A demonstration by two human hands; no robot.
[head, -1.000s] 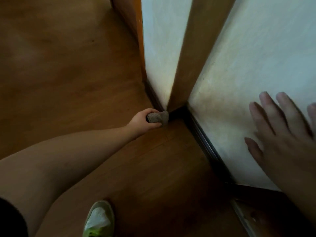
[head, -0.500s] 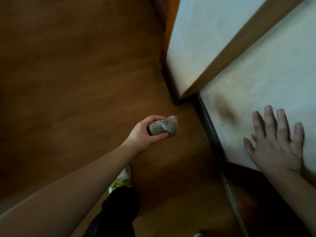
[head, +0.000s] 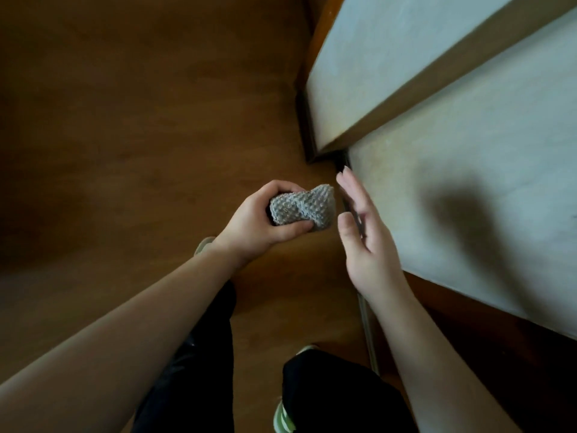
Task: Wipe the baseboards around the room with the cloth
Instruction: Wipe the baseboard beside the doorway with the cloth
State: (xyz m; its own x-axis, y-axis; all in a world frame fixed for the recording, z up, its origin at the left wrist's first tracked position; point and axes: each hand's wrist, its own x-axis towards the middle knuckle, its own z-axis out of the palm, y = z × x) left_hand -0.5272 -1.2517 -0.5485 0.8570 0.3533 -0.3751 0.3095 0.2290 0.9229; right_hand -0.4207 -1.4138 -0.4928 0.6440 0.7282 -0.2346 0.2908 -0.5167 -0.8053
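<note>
My left hand [head: 259, 223] grips a bunched grey knitted cloth [head: 301, 207], held in the air above the wooden floor. My right hand [head: 367, 239] is open, fingers straight, palm turned toward the cloth, a short gap away from it and off the wall. The dark baseboard [head: 307, 132] runs along the foot of the white wall and turns the inner corner just beyond my hands; its nearer stretch is partly hidden behind my right hand.
White walls [head: 468, 170] with a brown vertical trim strip [head: 437, 76] stand at the right. Brown wooden floor [head: 140, 135] stretches to the left. My dark-trousered legs and light shoes [head: 282, 420] are at the bottom. A metal floor strip [head: 370, 345] runs below my right forearm.
My left hand has pulled the cloth away from the corner baseboard and lifted it toward me. My right hand has come off the wall and moved beside the cloth.
</note>
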